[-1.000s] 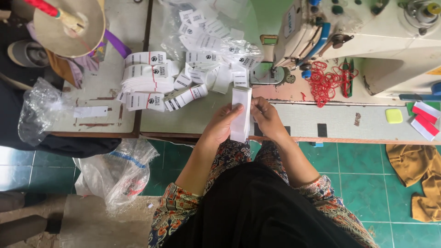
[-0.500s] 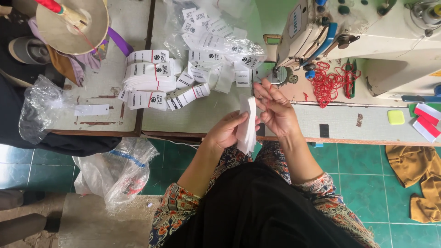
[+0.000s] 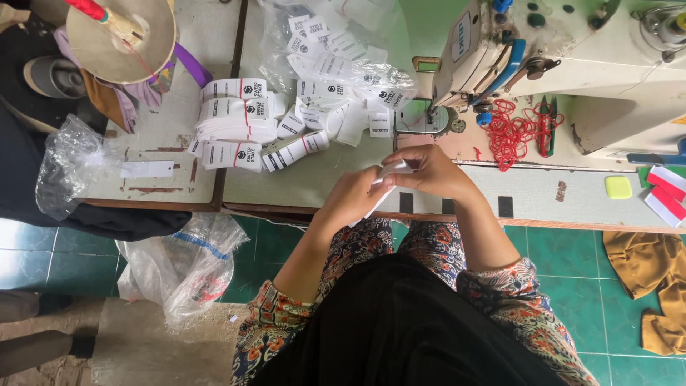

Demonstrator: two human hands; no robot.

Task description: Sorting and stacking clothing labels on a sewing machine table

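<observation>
My left hand point(image 3: 351, 199) and my right hand point(image 3: 426, 171) meet over the front edge of the sewing table point(image 3: 321, 187), both pinching a small stack of white fabric labels point(image 3: 386, 177). The stack is mostly hidden between my fingers; only a white strip shows. Bundles of white labels tied with red bands point(image 3: 239, 121) lie on the table to the left of my hands. A clear plastic bag with several loose white labels point(image 3: 336, 53) sits behind them.
A white sewing machine point(image 3: 564, 64) stands at the right with a tangle of red thread point(image 3: 518, 130) under its arm. A thread cone point(image 3: 121, 32) is at the far left. Plastic bags point(image 3: 182, 264) lie on the green tiled floor, brown cloth point(image 3: 654, 279) at right.
The label stack was held upright and long in both hands; now my hands have closed together around it nearer the table edge, so less of it shows.
</observation>
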